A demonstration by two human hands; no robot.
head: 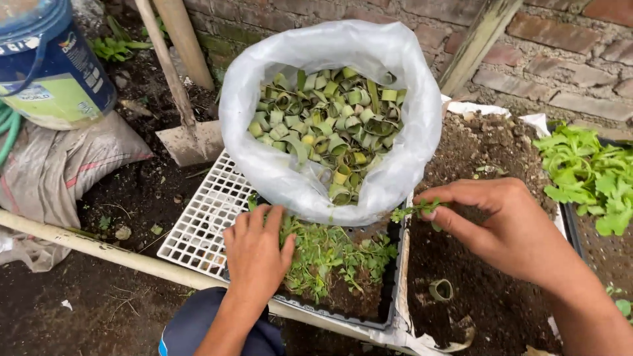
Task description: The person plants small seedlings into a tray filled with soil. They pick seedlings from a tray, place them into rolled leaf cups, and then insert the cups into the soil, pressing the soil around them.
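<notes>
Nearest the camera, the left hand (256,254) lies palm down with fingers spread and loose on the black plastic tray of small green seedlings (343,264), its fingertips in the sprouts at the tray's left side, gripping nothing that shows. To the right of that tray, the right hand (504,227) pinches a single small green seedling (414,211) between thumb and fingers, held above the dark soil heap on white sheeting (481,290). A small curled green leaf ring (440,289) sits in that soil, right of the tray and below the right hand. Under the tray's left end is a white plastic grid rack (204,217). Just behind the tray stands an open white plastic bag full of rolled green leaf strips (330,122). Left of the bag, a metal shovel blade with wooden handle (191,142) rests on the ground, and farther left a blue plastic bucket (49,69).
</notes>
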